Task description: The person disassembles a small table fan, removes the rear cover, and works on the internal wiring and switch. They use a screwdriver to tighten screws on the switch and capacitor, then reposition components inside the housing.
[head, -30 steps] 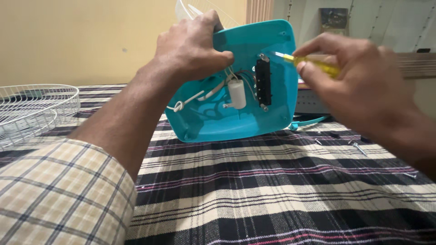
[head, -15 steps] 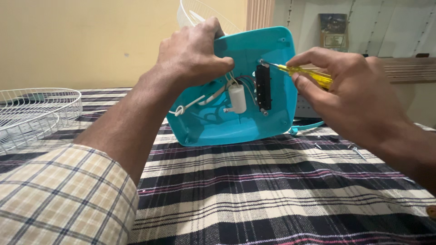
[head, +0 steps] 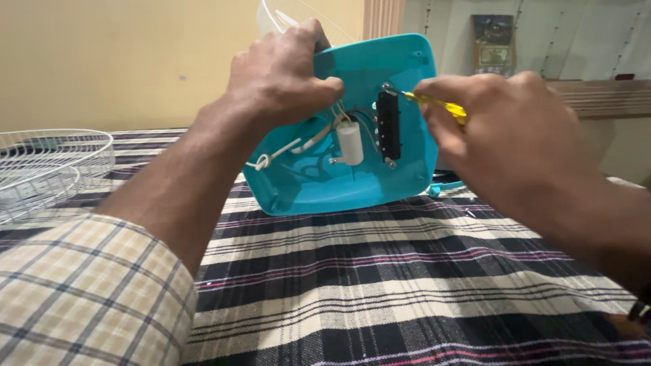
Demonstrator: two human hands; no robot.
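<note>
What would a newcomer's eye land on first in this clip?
The open turquoise housing, tilted up at centre over the plaid cloth, wires and a white cylinder inside. The left hand grips its top edge; the right hand points a yellow screwdriver at the black switch block.

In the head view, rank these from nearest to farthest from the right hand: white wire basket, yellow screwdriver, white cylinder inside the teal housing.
1. Yellow screwdriver, held in the right hand.
2. White cylinder, to its left inside the teal housing.
3. White wire basket, far left.

Left hand (head: 281, 74) at eleven o'clock, fingers curled tight, forearm stretched forward; right hand (head: 505, 132) at two o'clock, fingertips pinched.
</note>
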